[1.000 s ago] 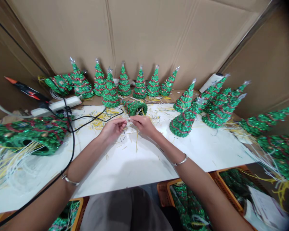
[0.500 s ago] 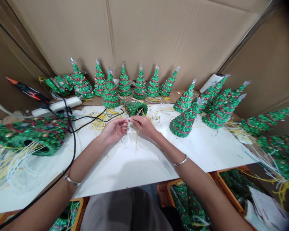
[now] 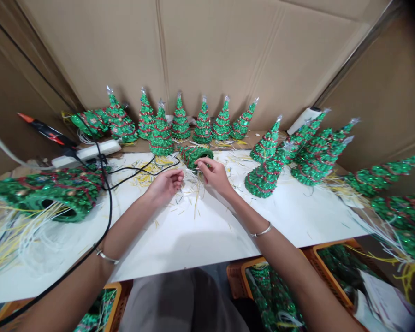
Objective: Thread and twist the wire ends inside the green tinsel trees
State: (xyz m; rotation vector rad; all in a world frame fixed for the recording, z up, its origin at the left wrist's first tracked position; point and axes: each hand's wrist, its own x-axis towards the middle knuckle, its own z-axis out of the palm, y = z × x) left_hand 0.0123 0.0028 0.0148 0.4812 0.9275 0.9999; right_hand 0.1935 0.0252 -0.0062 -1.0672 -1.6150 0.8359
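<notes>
A small green Christmas tree (image 3: 190, 154) with red garland lies on its side at the middle of the white table, its hollow base facing me. White wires (image 3: 191, 170) come from around the base and run between my hands. My left hand (image 3: 166, 185) has its fingers curled and thumb and forefinger pinched on the ends of the white wires. Just in front of the base, my right hand (image 3: 211, 173) bends its thumb and fingers together around the same wires. The fingertips partly cover the base opening.
Several upright trees (image 3: 203, 122) line the cardboard wall. A larger tree (image 3: 62, 193) lies left, wires spilling out. A black cable (image 3: 109, 207) crosses near my left arm. A glue gun (image 3: 48, 131) and power strip (image 3: 90, 153) sit back left. Orange baskets (image 3: 242, 276) stand below the table edge.
My right hand has shifted slightly up and right, away from my left hand, and white wires now show stretched between them. The left hand stays nearly in place.
</notes>
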